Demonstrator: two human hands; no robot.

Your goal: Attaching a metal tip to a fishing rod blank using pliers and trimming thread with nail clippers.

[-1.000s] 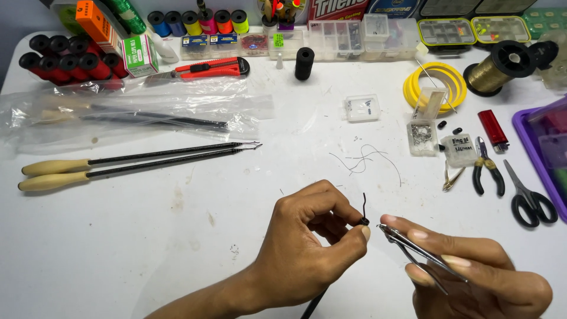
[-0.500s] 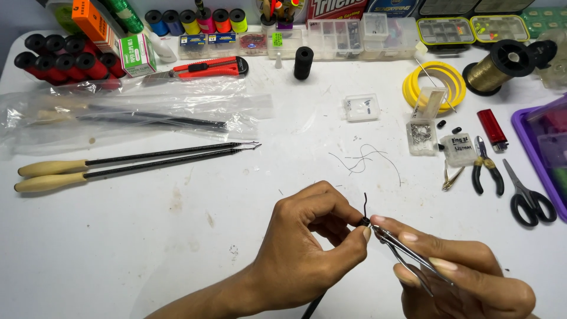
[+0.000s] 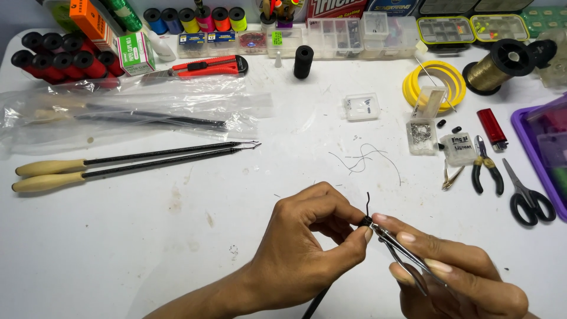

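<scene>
Our left hand (image 3: 307,248) pinches the black rod (image 3: 316,302) tip low over the white tabletop (image 3: 147,248) | our right hand (image 3: 455,274) grips metal tweezers (image 3: 401,251) touching that tip | scissors (image 3: 527,195) and pliers (image 3: 487,165) lie well to the right

Thin black rod (image 3: 319,301), held up off the white desk, running from the bottom edge up to the tip pinched in the left hand (image 3: 307,248). Small shiny ring at that tip, with a short black thread (image 3: 367,204) poking up, a bit bent. Silver tweezers (image 3: 401,254), long and slim, gripped in the right hand (image 3: 455,277), points touching the rod tip.
</scene>
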